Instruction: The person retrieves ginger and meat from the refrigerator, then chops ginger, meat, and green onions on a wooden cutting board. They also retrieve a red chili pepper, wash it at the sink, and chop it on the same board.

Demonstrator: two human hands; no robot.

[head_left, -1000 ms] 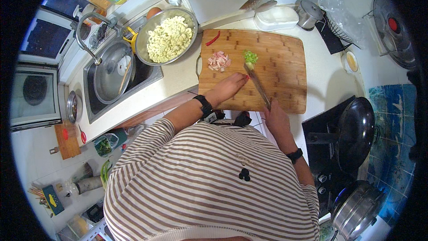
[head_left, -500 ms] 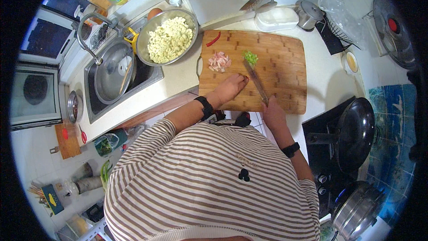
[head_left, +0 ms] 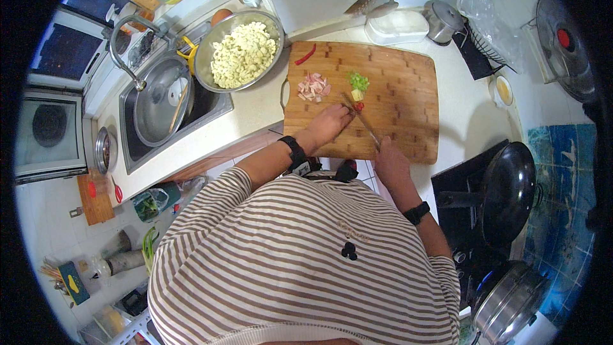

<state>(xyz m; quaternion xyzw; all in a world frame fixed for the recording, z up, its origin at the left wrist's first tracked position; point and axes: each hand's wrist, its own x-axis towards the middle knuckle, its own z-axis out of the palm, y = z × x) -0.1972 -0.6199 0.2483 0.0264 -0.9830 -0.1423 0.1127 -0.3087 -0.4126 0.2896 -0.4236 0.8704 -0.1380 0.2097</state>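
A kitchen knife (head_left: 366, 123) is in my right hand (head_left: 391, 161), which is closed round its handle over the near edge of the wooden cutting board (head_left: 408, 105). The narrow-looking blade slants up and left, its far part next to my left fingertips. My left hand (head_left: 331, 125) lies on the board with curled fingers pressed together; what they pinch is hidden. Beside the blade sit small red chili pieces (head_left: 359, 107). Just beyond them are a pale yellow piece (head_left: 357, 95) and chopped green bits (head_left: 359, 81). Further left lie diced pink meat (head_left: 313, 87) and a red chili (head_left: 305, 54).
A steel bowl of pale crumbly pieces (head_left: 242, 54) stands left of the board, near the sink (head_left: 131, 147). Behind the board are a white container (head_left: 397, 27) and a metal pot (head_left: 442, 22). At right, a black wok (head_left: 509, 191) and a steamer pot (head_left: 514, 303) occupy the stove.
The blade has turned and now looks thinner, its tip nearer my left fingers. Red chili pieces and a pale yellow piece now show beside it. Both hands stay nearly in place.
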